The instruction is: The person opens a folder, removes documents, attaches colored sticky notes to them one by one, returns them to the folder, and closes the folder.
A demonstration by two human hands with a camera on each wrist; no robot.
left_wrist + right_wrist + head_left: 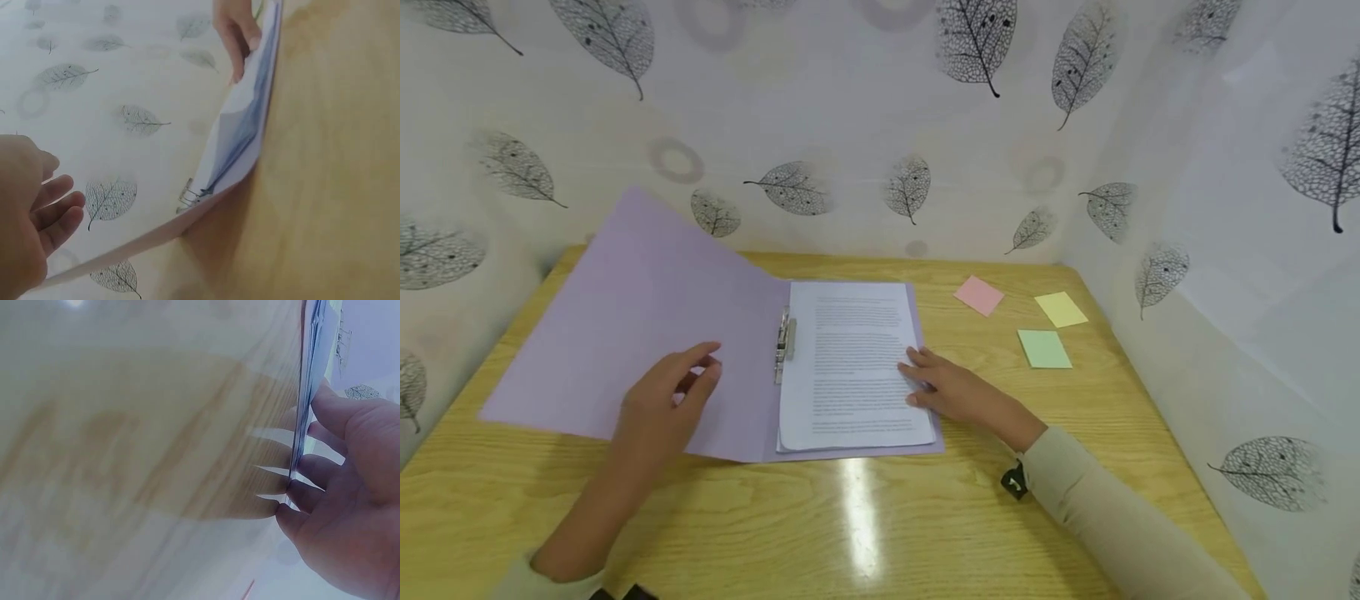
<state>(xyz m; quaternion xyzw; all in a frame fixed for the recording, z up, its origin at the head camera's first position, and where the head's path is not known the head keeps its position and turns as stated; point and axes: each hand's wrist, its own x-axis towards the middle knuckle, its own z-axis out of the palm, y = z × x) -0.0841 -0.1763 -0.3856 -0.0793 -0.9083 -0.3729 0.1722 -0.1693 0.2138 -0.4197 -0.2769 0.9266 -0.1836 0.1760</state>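
A lilac folder [700,275] lies opened out, its left cover tilted up off the table. On its right half sits a stack of printed sheets [861,367], next to a metal lever clip [783,346] by the spine. My right hand [958,392] rests its spread fingertips on the right edge of the sheets. Seen in the right wrist view, those fingers [307,495] meet the side of the paper stack [303,400]. Over the left cover hovers my left hand [658,408], its fingers loosely bent and holding nothing.
Pink [979,296], yellow [1061,309] and green sticky notes [1044,349] lie right of the folder on the wooden table [760,525]. A leaf-patterned wall covering [850,108] rises behind and along the sides.
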